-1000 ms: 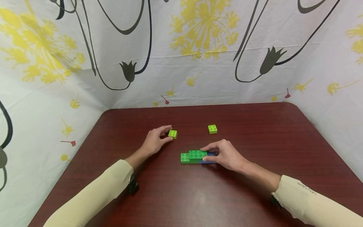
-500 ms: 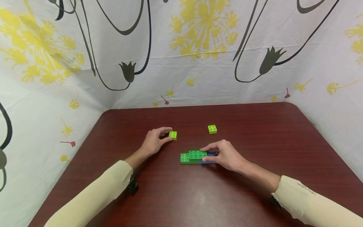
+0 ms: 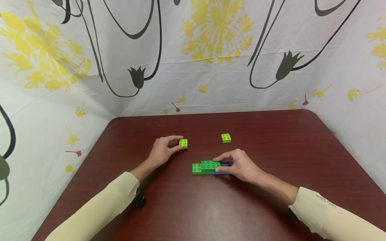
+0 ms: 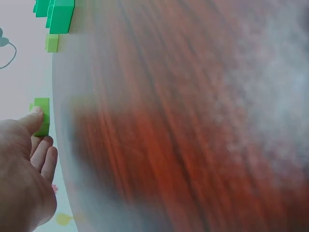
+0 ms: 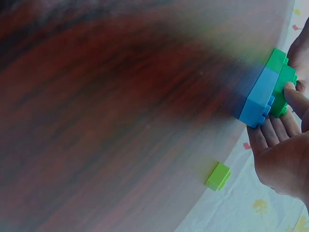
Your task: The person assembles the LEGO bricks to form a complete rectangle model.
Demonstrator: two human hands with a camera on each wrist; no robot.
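A small lime-green toy brick (image 3: 183, 144) stands on the table, left of centre. My left hand (image 3: 161, 151) pinches it, with the thumb on its near side in the left wrist view and the fingertips partly hidden behind it. In the middle is a low build of joined bricks: a green brick (image 3: 208, 164) lies on top of another green brick (image 3: 196, 169) and a blue brick (image 5: 259, 96). The thumb and fingers of my right hand (image 3: 240, 166) pinch the upper green brick near its right end. That hand covers much of the blue brick in the head view.
A second lime-green brick (image 3: 226, 138) stands apart, behind the build and right of the left hand. All of them are on a dark red-brown table (image 3: 196, 207). A white patterned cloth (image 3: 229, 90) hangs behind the table's far edge and at the sides.
My left wrist has shifted very slightly to the left, while the lime-green brick stays in nearly the same spot. The right hand and the build look unchanged.
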